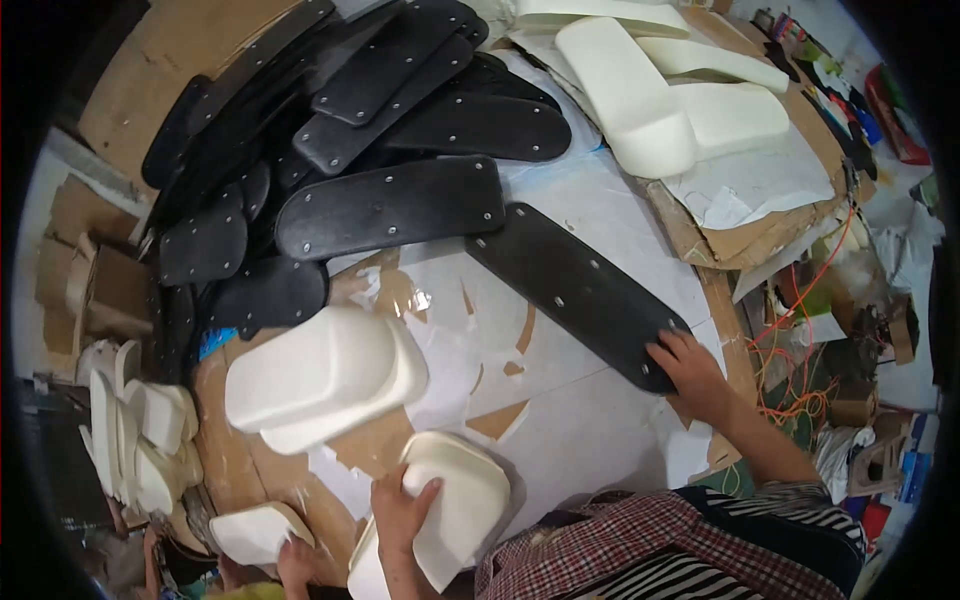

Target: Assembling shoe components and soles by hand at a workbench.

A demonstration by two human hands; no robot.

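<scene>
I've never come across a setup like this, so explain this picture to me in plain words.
There's no machine: these are a person's bare hands, seen by a wide camera worn on the head, looking down. Its lens bends straight edges.

The left hand is on a cream shell. The right hand has its fingers on the near end of a long black panel. How firmly either grips, I can't tell.

Around them lie white paper, piled black panels and other cream pieces. At lower left is another person's hand.

Left hand [402, 508] grips pad [468, 490], right hand [694, 378] touches board [575, 295].
</scene>
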